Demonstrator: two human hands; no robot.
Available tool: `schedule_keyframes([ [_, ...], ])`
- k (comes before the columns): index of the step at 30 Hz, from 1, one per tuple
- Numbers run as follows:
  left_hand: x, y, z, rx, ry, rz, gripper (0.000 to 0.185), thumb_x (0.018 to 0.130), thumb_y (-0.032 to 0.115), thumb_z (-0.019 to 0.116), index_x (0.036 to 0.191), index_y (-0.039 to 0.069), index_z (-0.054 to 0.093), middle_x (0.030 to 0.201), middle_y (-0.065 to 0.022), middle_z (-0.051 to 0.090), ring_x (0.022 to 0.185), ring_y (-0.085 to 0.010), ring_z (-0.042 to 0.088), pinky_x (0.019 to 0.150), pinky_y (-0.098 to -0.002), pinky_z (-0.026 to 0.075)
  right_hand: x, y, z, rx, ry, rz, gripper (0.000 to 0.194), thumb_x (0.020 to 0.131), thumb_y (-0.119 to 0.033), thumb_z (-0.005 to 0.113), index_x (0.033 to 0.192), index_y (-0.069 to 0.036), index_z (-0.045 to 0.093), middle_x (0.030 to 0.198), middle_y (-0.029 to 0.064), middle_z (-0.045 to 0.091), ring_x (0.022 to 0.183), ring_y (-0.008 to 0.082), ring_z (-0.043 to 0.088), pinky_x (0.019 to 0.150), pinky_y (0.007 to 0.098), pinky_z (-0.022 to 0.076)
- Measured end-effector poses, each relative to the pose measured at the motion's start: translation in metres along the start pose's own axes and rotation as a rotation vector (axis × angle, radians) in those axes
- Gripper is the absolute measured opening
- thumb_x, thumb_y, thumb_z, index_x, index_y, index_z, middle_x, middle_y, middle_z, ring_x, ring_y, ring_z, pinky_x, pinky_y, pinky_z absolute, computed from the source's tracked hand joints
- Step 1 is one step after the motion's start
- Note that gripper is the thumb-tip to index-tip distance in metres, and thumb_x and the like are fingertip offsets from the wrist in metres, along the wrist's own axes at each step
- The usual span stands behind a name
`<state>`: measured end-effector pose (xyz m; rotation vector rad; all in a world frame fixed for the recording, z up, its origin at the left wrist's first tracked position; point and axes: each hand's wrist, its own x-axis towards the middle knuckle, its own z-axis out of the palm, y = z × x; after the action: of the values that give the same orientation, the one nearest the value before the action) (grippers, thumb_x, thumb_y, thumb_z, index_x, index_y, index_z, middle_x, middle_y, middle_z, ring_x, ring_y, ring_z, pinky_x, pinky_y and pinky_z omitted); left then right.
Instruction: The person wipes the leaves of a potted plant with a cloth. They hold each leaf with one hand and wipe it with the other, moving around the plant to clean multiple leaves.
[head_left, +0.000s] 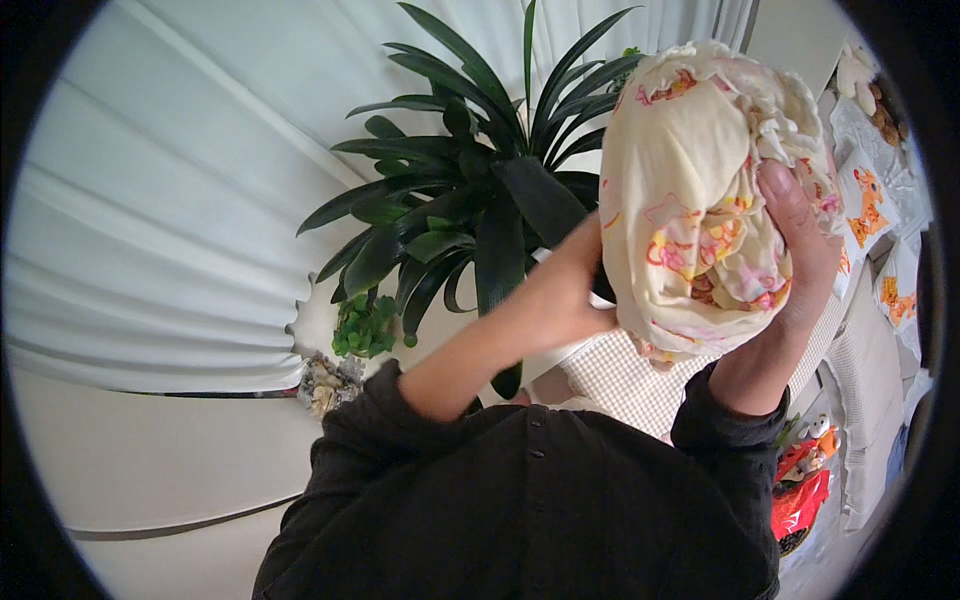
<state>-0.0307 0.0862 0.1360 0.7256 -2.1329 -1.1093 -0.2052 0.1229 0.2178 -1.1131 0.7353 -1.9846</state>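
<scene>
A bundled cream cloth (690, 202) with pink, orange and yellow cartoon prints and a ruffled edge is held up at the upper right. My right hand (802, 247) grips its right side, the thumb pressed on the folds and the other fingers hidden behind. My left hand (574, 289) is at the cloth's lower left side, its fingertips out of sight behind the bundle, so its grip cannot be told.
A large potted plant with long dark leaves (502, 217) stands just behind my left hand. White curtains (165, 225) hang at the left, by a small green plant (365, 326). At the right are a checked cloth (637, 382), a sofa (874, 360) and a red bag (802, 506).
</scene>
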Motion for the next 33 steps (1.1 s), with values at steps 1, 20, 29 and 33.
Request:
schedule_keyframes([
  [1,0.000,0.007,0.010,0.034,-0.001,0.021,0.096,0.065,0.017,0.079,0.141,0.001,0.022,0.139,-0.0227,0.033,0.129,-0.0353,0.035,0.106,-0.0411,0.031,0.002,0.001,-0.003,-0.017,0.026,-0.011,0.040,0.079,-0.008,0.064,0.116,0.004,0.055,0.104,0.0124,0.064,0.091,0.0177,0.063,0.082,0.0272,0.0482],
  [20,0.034,-0.044,0.120,-0.519,0.038,-0.195,0.042,0.086,0.026,0.063,0.117,0.000,0.054,0.107,-0.0131,0.063,0.102,-0.0260,0.060,0.089,-0.0369,0.049,0.013,-0.007,-0.107,0.111,0.064,0.067,0.044,0.088,-0.023,0.056,0.123,0.003,0.048,0.116,0.0183,0.057,0.102,0.0274,0.059,0.088,0.0402,0.0496],
  [29,0.052,-0.015,0.085,-1.533,0.253,-0.769,0.042,0.097,0.035,0.038,0.124,0.006,0.051,0.120,-0.0094,0.058,0.105,-0.0222,0.059,0.092,-0.0382,0.049,-0.026,0.076,-0.163,0.395,0.135,0.801,0.055,0.082,-0.027,0.068,0.122,0.006,0.048,0.108,0.0195,0.062,0.092,0.0264,0.065,0.079,0.0381,0.0553],
  [33,0.050,-0.011,0.079,-1.360,0.380,-0.645,0.040,0.094,0.032,0.046,0.123,0.004,0.049,0.118,-0.0089,0.058,0.103,-0.0202,0.060,0.092,-0.0338,0.048,-0.035,0.073,-0.157,0.378,-0.013,0.748,0.039,0.089,-0.019,0.057,0.120,0.005,0.051,0.107,0.0164,0.063,0.091,0.0245,0.065,0.078,0.0354,0.0551],
])
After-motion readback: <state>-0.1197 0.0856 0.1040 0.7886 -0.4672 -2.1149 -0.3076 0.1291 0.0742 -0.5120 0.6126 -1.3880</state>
